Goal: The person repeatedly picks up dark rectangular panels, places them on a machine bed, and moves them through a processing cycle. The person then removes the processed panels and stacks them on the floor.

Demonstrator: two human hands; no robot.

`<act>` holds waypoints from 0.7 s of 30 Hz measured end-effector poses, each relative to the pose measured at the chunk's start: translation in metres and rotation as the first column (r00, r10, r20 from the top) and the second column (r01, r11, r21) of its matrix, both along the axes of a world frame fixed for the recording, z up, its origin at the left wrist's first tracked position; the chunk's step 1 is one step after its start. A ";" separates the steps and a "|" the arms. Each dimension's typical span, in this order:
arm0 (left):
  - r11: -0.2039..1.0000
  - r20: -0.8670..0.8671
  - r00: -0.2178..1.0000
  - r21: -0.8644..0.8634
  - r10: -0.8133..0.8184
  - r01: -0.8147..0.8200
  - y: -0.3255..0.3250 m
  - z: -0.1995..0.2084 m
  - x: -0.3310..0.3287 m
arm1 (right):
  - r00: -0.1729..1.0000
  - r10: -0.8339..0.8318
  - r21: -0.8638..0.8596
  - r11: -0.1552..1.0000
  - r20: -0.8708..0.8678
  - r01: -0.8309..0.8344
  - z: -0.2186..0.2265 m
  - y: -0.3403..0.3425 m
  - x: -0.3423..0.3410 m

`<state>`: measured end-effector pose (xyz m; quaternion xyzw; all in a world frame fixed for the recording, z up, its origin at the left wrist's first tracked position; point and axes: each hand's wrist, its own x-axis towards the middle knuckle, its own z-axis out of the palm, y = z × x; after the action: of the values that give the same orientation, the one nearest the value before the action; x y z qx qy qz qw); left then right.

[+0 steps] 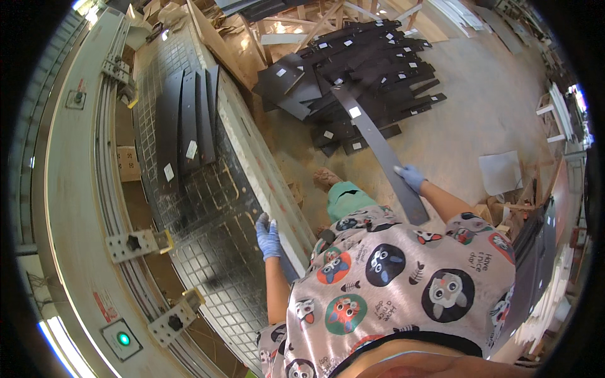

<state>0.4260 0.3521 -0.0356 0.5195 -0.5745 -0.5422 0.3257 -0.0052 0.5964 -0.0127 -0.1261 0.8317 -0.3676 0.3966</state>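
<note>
My right hand (411, 178), in a blue glove, is closed on the edge of a long dark board (381, 148). The board slants from near my waist toward the floor pile and carries a white label. Its far end overlaps the pile of dark boards (372, 63) in this view; whether they touch I cannot tell. My left hand (268, 239), also gloved in blue with darkened fingertips, is over the near edge of the machine bed (236, 135). Its thumb and fingers are apart. A dark strip (288, 268) shows beside my left wrist, mostly hidden by my arm and shirt.
Several labelled dark boards (189, 120) lie side by side on the grid-marked bed. Along the left runs a machine rail with clamp blocks (132, 244) and a lit green button (123, 339). A white sheet (501, 172) and scrap wood (504, 211) are on the right.
</note>
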 end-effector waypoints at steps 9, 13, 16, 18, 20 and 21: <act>0.979 -0.177 0.968 -0.070 0.175 -0.190 -0.051 0.048 0.018 | 0.740 -0.611 -0.304 0.788 -0.281 0.535 0.018 -0.149 -0.102; 0.935 -0.033 0.958 -0.210 0.285 -0.285 -0.102 0.000 0.073 | 0.739 -0.662 -0.615 0.532 0.127 0.582 0.103 -0.207 -0.165; 0.929 -0.284 0.885 0.091 0.370 -0.359 -0.108 0.048 0.043 | 0.854 -0.511 -0.599 0.656 0.095 0.459 0.136 -0.218 -0.172; 0.879 -0.402 0.784 0.157 0.474 -0.451 -0.130 0.037 0.068 | 0.913 -0.401 -0.570 0.768 -0.074 0.291 0.123 -0.253 -0.126; 0.863 -0.406 0.762 0.215 0.505 -0.457 -0.170 0.061 0.009 | 0.995 -0.074 -0.560 0.823 0.064 0.097 0.063 -0.241 -0.174; 0.800 -0.380 0.705 0.243 0.599 -0.549 -0.176 0.061 0.021 | 0.965 0.099 -0.592 0.803 0.244 0.068 0.043 -0.250 -0.142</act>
<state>0.4473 0.1766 0.0255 0.5538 -0.2641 -0.5471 0.5694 -0.1475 0.3462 0.0302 -0.2012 0.6128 -0.6201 0.4466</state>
